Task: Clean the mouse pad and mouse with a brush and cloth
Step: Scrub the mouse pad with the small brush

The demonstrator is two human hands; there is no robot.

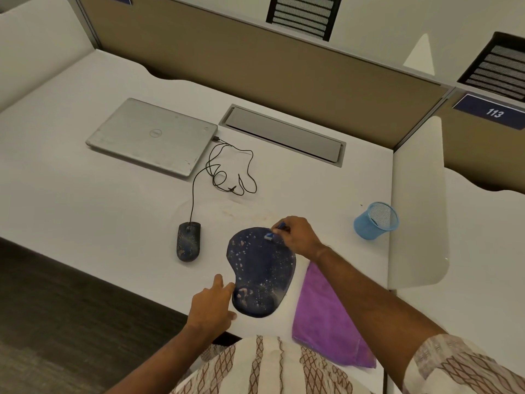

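Brushing the mouse pad (261,268) looks like the step in hand. In the head view, the right hand (298,236) pinches a small blue brush (274,233) with its head down on the pad's far edge. The left hand (211,304) lies open, its straight fingers touching the pad's near-left rim as if to steady it. The dark pad sits near the front edge of the white surface (85,209) and is dotted with pale specks across most of its face, so I judge the brushing far from done.

The next move likely calls for short strokes that sweep the specks off the pad while the left hand keeps it from sliding. The mouse (189,241), also speckled, lies just left of the pad and apart from it, untouched. The purple cloth (324,317) lies just right of the pad, partly under the right forearm.

Farther back are a closed laptop (153,135) and the mouse's looped cable (227,172); a blue mesh cup (375,220) stands well to the right. Nothing blocks the pad, though swept debris could land on the cloth.
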